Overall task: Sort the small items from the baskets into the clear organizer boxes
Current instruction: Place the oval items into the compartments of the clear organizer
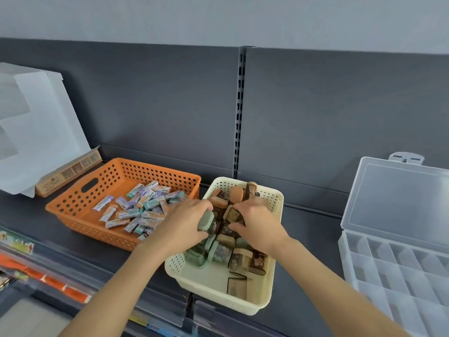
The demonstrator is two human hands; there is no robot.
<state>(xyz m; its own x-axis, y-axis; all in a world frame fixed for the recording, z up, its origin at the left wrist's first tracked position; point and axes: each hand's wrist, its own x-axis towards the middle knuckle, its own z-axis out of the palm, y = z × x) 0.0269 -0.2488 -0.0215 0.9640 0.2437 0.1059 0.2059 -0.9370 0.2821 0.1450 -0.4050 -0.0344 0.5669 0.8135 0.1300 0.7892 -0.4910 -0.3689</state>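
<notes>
Hands first: my left hand point(182, 224) is curled round a green-capped block point(206, 220), thumb underneath and fingers over the top. My right hand point(260, 224) is bent the same way, pinching a brown printed block point(232, 215) between thumb and fingertips. Both hands are down inside the cream basket point(218, 297), near its middle, with their knuckles almost meeting.

More of these blocks are packed around my fingers, green ones on the left, brown and peach ones to the far and right side, some upright and some tipped over. They look small, hard-sided and light, so I judge each will lift easily in a two-finger pinch. The printed sleeves look smooth and may slip, so I'd take each one across its narrow sides, close to the cap, rather than by the flat faces. Grabbing several at once risks dropping one back into the pile.

To the left, just beside the cream basket, the orange basket point(97, 232) holds a loose heap of wrapped sticks point(136, 212); these look lighter and softer-skinned. Well apart on the right of the shelf point(311, 227) the organizer box point(398, 271) sits with its lid point(398, 198) raised and its compartments showing. At the far left a cardboard carton point(68, 171) rests against the back panel.
</notes>
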